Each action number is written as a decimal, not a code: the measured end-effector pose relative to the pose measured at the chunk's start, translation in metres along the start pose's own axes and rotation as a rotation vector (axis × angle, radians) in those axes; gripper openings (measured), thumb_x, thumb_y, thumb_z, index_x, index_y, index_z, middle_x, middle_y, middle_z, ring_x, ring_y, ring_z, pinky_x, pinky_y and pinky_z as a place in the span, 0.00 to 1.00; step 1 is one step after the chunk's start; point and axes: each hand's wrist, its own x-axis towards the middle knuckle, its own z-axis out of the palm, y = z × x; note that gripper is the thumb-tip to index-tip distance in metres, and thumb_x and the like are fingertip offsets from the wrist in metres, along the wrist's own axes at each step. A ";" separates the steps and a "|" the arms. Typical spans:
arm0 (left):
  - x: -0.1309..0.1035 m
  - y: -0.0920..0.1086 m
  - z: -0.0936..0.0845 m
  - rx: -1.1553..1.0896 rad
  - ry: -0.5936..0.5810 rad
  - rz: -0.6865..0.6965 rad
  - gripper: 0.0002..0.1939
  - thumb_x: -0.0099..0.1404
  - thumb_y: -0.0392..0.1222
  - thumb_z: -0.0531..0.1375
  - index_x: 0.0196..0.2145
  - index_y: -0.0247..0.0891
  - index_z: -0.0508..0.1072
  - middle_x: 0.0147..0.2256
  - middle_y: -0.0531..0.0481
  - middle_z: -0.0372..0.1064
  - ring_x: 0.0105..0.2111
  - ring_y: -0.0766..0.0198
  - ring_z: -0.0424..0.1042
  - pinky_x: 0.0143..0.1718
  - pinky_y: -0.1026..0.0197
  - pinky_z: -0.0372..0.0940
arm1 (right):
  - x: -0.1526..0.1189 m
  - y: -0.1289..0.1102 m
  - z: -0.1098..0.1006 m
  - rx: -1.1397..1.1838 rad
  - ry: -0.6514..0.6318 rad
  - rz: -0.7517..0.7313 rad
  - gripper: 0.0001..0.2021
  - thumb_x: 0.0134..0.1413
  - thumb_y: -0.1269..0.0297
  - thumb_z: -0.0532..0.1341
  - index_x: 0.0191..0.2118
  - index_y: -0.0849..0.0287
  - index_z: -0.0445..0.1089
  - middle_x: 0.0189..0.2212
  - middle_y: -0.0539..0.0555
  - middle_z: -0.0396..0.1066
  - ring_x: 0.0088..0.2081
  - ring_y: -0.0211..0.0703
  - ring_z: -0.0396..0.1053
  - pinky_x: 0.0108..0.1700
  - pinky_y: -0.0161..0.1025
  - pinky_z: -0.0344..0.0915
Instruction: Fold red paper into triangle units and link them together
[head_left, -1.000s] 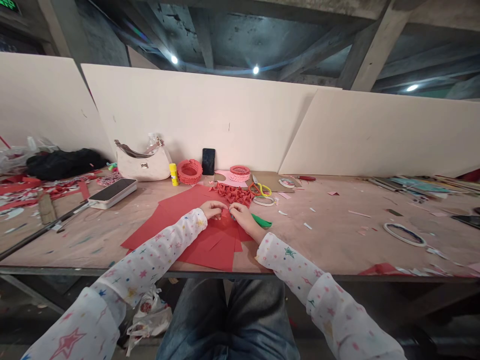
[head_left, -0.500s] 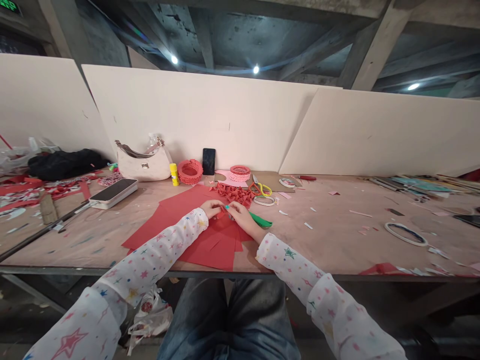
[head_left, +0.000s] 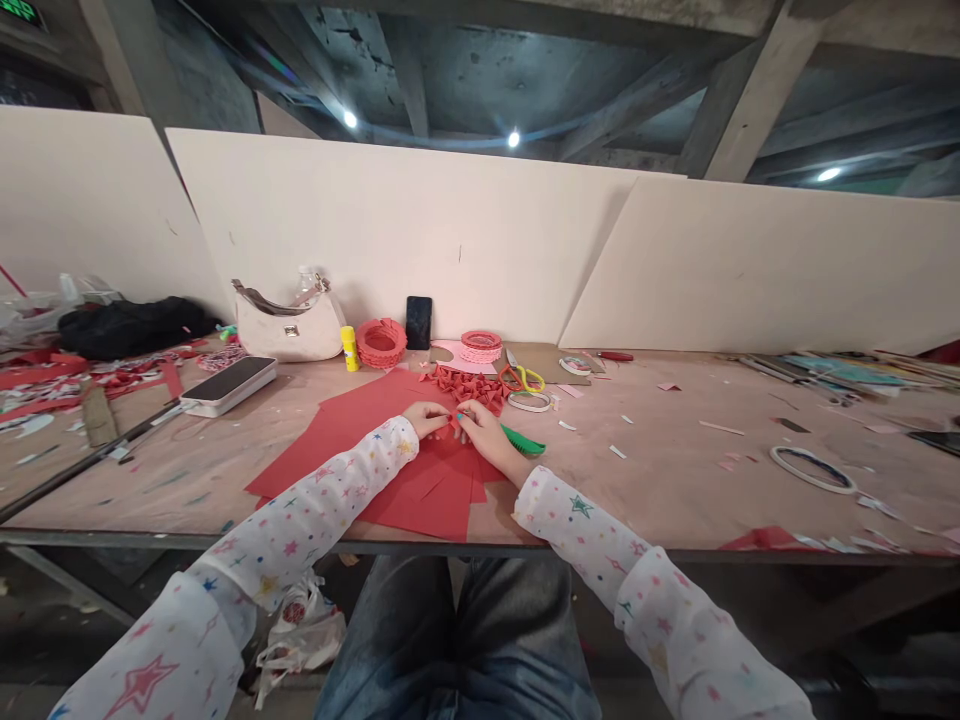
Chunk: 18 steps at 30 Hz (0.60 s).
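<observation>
My left hand [head_left: 427, 418] and my right hand [head_left: 482, 432] meet above a fan of red paper sheets [head_left: 352, 435]. Between their fingertips is a small red paper piece [head_left: 454, 422], pinched from both sides; its exact shape is too small to tell. A bit of teal shows at my right fingertips. Just right of my right hand lies a green serrated tool [head_left: 523, 441]. Behind the hands is a pile of folded red paper bits [head_left: 469, 388], with yellow-and-red scissors [head_left: 521, 378] beside it.
Behind the sheets stand a glue stick [head_left: 349, 348], red rings [head_left: 381, 343], a phone [head_left: 418, 322] and a white handbag [head_left: 289, 325]. A white-cased device [head_left: 229, 386] lies left. Tape [head_left: 812, 469] and scraps lie right.
My fingertips have shifted slightly around the small red piece, and less of the teal bit shows. The things on the table have stayed in place.
</observation>
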 end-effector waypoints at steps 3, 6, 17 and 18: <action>-0.002 0.002 0.000 -0.018 -0.003 0.000 0.14 0.61 0.42 0.51 0.43 0.32 0.62 0.41 0.46 0.61 0.38 0.61 0.64 0.37 0.55 0.62 | 0.000 -0.002 0.000 0.029 -0.013 -0.005 0.06 0.48 0.68 0.47 0.34 0.57 0.56 0.19 0.45 0.60 0.20 0.32 0.59 0.22 0.30 0.56; -0.001 0.002 0.000 -0.038 0.005 0.001 0.14 0.61 0.42 0.51 0.43 0.32 0.62 0.41 0.46 0.61 0.38 0.61 0.64 0.38 0.55 0.62 | 0.000 -0.003 -0.001 0.045 -0.022 -0.010 0.07 0.47 0.69 0.47 0.34 0.57 0.56 0.19 0.45 0.61 0.20 0.32 0.59 0.22 0.30 0.56; 0.004 -0.001 0.000 -0.082 0.016 0.002 0.14 0.61 0.41 0.51 0.44 0.33 0.62 0.42 0.45 0.60 0.38 0.62 0.64 0.38 0.55 0.62 | 0.000 -0.001 -0.001 0.057 -0.040 -0.039 0.07 0.43 0.73 0.47 0.31 0.57 0.57 0.20 0.44 0.59 0.21 0.32 0.58 0.25 0.31 0.56; 0.004 0.000 0.000 -0.084 0.016 0.008 0.14 0.61 0.41 0.51 0.44 0.33 0.62 0.42 0.45 0.60 0.38 0.62 0.64 0.38 0.55 0.62 | 0.000 -0.001 -0.001 0.058 -0.043 -0.039 0.07 0.43 0.73 0.47 0.30 0.57 0.57 0.20 0.44 0.59 0.21 0.32 0.58 0.25 0.31 0.56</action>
